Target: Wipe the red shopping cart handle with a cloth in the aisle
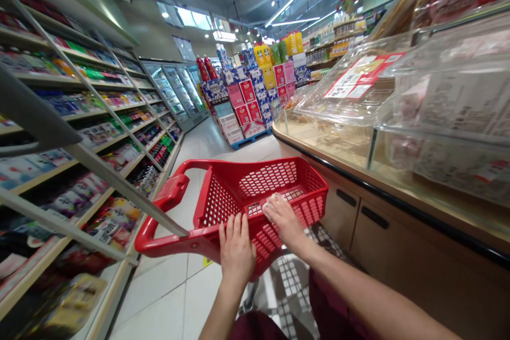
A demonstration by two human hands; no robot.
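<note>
A red plastic shopping cart basket (274,167) with slotted sides stands in front of me. My left hand (238,248) rests on its near rim, fingers stretched upward over the edge. To the right of it, my right hand (283,219) lies over the same rim. Its fingers reach out toward the inside of the basket, and the fingertips look slightly blurred. Neither hand has a loose item in it. A grey metal bar (131,191) slants from the upper left down to the basket's rim.
Stocked shelves (91,138) line the left side. On the right is a display counter (326,141) with clear plastic food boxes (358,79). Stacked cartons (247,103) stand ahead on a blue pallet (251,139), with glass-door coolers (171,85) behind. Tiled floor (163,287) runs beneath.
</note>
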